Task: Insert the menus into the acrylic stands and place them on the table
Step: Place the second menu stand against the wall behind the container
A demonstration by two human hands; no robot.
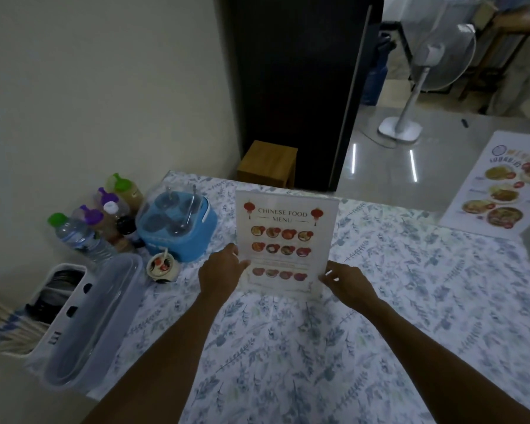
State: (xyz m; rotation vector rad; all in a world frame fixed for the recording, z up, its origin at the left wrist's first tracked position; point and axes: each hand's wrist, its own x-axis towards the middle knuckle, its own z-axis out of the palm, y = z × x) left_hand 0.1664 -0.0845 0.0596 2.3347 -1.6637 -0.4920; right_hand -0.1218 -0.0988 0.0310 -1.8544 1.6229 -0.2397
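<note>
Left hand (224, 270) and right hand (344, 281) pinch the lower side edges of the acrylic stand (286, 240) between them, probably steadying it upright on the table (380, 301).

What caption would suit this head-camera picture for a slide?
Both hands, left hand and right hand, steady an upright acrylic stand holding a Chinese food menu on a floral tablecloth.

Dim, soft view; edges bowed, perhaps underexposed.
</note>
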